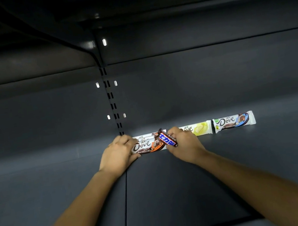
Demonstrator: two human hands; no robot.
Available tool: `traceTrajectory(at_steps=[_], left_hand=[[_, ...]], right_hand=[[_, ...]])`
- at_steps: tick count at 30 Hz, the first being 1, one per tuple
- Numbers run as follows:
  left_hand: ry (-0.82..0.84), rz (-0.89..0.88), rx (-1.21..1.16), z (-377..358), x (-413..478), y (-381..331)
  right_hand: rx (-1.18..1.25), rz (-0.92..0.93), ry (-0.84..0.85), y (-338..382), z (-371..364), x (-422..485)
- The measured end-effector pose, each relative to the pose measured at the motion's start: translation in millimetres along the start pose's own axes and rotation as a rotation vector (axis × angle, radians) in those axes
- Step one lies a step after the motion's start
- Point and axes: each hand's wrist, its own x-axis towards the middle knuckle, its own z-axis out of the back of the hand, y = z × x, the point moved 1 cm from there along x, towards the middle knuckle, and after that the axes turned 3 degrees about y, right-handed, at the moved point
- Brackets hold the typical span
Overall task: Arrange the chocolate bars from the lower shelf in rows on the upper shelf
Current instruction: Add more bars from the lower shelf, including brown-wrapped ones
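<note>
A white foil chocolate bar wrapper with brown and orange artwork [147,145], gripped at its left end by the left hand [118,153], is showing "Dove" in brown script under small Chinese characters. A white wrapper with blue artwork [233,121], far right, is also showing "Dove". A white and pale yellow wrapper [199,129] is showing only "ove" beside the right hand [184,142], which is pinching a brown bar [167,139] bearing blue Chinese characters.

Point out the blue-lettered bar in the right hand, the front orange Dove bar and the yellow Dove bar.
blue-lettered bar [167,139]: head view, middle of its label.
front orange Dove bar [141,145]: head view, on the Dove logo.
yellow Dove bar [200,128]: head view, on the yellow print.
</note>
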Motion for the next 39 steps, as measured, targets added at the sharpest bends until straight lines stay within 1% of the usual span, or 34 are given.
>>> traceTrajectory(at_steps=[6, 13, 19, 22, 26, 30, 32, 36, 39], left_hand=[[0.014, 0.023, 0.023, 2, 0, -2], [-0.009, 0.033, 0.030, 1, -3, -3], [-0.028, 0.025, 0.037, 2, -4, -4], [-0.046, 0.019, 0.038, 3, -5, -6], [-0.119, -0.031, 0.061, 5, -2, -14], [-0.171, -0.083, 0.043, 8, 10, -34], [-0.172, -0.094, 0.008, 8, 18, -49], [-0.069, -0.140, -0.084, 5, 34, -99], [-0.049, -0.183, -0.115, 0, 50, -143]], right_hand=[[0.014, 0.003, 0.015, 2, 0, 1], [0.013, 0.022, 0.001, 2, -3, 0], [-0.129, 0.109, -0.078, -5, 1, -5], [-0.184, 0.120, -0.102, -12, 9, -7], [-0.226, 0.143, -0.139, -18, 21, -13], [-0.245, 0.125, -0.181, -32, 40, -24], [-0.236, 0.119, -0.181, -43, 52, -31], [-0.184, 0.119, -0.153, -63, 76, -43], [-0.136, 0.113, -0.176, -80, 95, -50]])
